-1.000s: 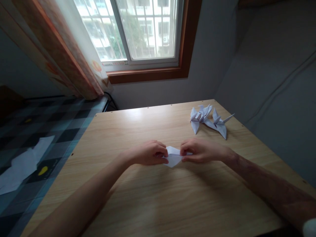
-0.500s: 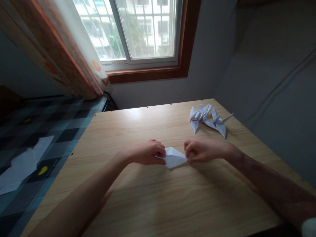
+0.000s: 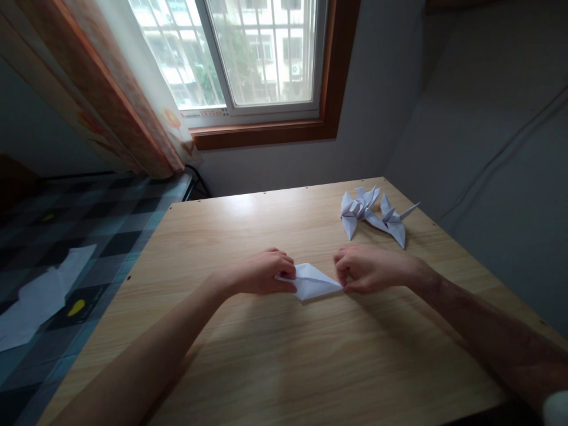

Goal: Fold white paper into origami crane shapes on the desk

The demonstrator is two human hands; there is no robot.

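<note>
A folded sheet of white paper (image 3: 314, 283), shaped like a long diamond with a crease along its length, lies low over the table between my hands. My left hand (image 3: 268, 272) is closed on its left end, thumb below and curled fingers above. At the pointed right tip, my right hand (image 3: 366, 268) pinches the paper between thumb and fingertips. The parts under my fingers are hidden. Beyond my right hand, several white folded paper cranes (image 3: 360, 207) sit close together on the table.
The light wooden table (image 3: 275, 367) has small dark holes along its edges. To the left, white paper sheets (image 3: 35, 302) lie on a checked cloth (image 3: 128, 222). A barred window (image 3: 266, 59) with a patterned curtain (image 3: 115, 89) is behind; a cable (image 3: 501, 154) runs along the right wall.
My right hand has shifted slightly to the right, and more of the paper's right tip shows. My left hand keeps its grip, moving barely leftward. The paper cranes stay put.
</note>
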